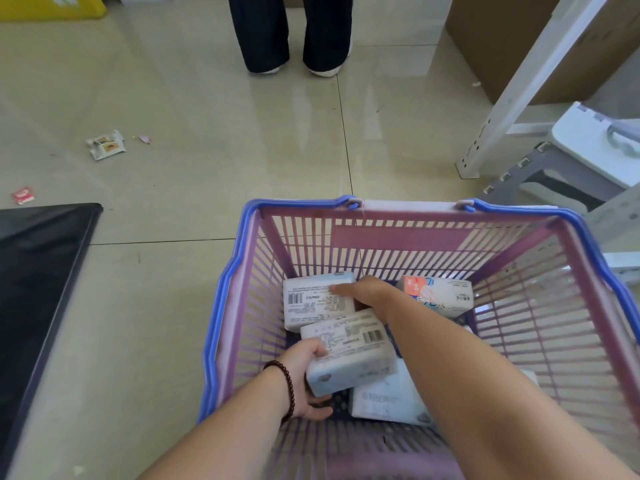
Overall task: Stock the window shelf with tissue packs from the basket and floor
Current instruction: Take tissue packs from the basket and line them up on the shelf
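Inside the basket (408,216), the left hand (304,382) has its grip closed around a tissue pack (349,355); the right hand (367,294) rests fingers flat on another pack (311,303), nothing grasped. Best pinch that one's short ends and lift both clear of the rim.

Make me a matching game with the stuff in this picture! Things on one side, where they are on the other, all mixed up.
Things:
1. pack with the orange label
2. bead bracelet
3. small red packet
4. left hand

Places:
A. on the floor, far left
B. on the left wrist
C. gripping a tissue pack
D. far right corner of the basket

Pairs: 1-D, 2-B, 3-A, 4-C
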